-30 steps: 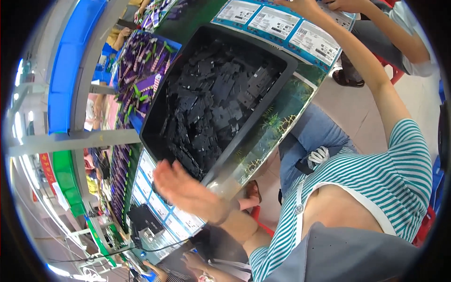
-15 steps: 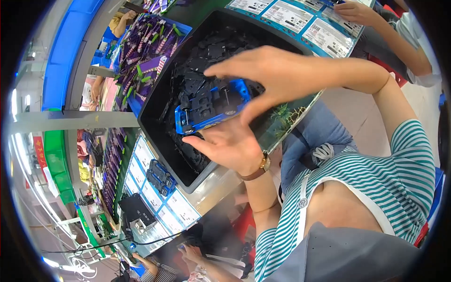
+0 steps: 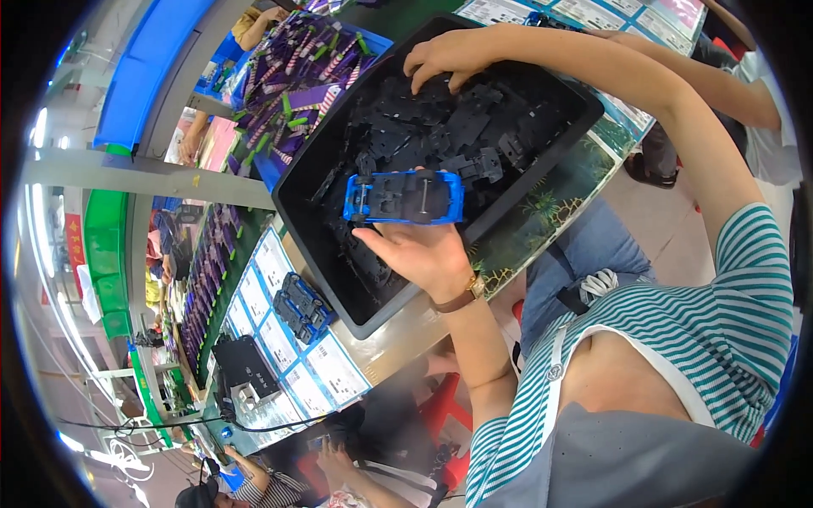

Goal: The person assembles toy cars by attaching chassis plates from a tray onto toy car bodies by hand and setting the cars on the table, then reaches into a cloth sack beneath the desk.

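Blue plastic frame (image 3: 405, 197), gripped from below by the left hand (image 3: 423, 254) over the black tray (image 3: 339, 288); right hand (image 3: 453, 55), fingers spread, rests on black parts (image 3: 440, 127) at the tray's far end.

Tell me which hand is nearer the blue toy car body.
Left. The left hand holds the blue toy car body from below, over the black tray; the right hand reaches among black parts farther back.

White rectangular instruction sheets (image 3: 273, 315) with blue borders are lying in a row along the bench at lower left of the frame, and more such sheets (image 3: 593, 12) are running along the top edge at upper right. A red sign (image 3: 74, 244) is hanging at the far left edge, its detail too small to tell.
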Tool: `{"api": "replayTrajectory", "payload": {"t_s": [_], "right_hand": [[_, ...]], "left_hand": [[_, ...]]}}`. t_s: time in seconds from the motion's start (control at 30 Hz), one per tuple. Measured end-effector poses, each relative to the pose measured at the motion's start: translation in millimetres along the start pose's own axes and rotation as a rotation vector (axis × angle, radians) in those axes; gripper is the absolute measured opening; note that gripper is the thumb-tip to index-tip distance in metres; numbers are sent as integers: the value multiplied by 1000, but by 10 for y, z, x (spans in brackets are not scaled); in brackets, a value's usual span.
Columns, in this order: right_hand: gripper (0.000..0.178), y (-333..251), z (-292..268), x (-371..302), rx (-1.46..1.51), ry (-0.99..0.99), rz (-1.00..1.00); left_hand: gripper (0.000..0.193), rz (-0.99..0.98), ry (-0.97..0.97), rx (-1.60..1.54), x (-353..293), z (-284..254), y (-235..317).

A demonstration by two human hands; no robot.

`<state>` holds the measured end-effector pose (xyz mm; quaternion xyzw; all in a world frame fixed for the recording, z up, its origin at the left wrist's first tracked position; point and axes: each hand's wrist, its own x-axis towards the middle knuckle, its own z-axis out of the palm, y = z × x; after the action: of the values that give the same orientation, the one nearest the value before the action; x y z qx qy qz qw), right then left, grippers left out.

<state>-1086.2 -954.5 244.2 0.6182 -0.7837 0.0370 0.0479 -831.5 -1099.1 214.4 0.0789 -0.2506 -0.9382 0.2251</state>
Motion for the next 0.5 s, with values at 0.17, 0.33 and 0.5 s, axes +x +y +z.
{"api": "replayTrajectory", "payload": {"t_s": [0.17,0.33,0.5], "right_hand": [[56,-225,-106,-72,298,253,21],[52,-803,-341,-135,107,548,12],[53,-1212,-407,-221,-15,656,32]], "left_hand": [[61,-19,-79,-20,-28,12,-26],[61,30,-76,14,-48,52,-14],[61,30,-110,15,-56,49,-40]]}}
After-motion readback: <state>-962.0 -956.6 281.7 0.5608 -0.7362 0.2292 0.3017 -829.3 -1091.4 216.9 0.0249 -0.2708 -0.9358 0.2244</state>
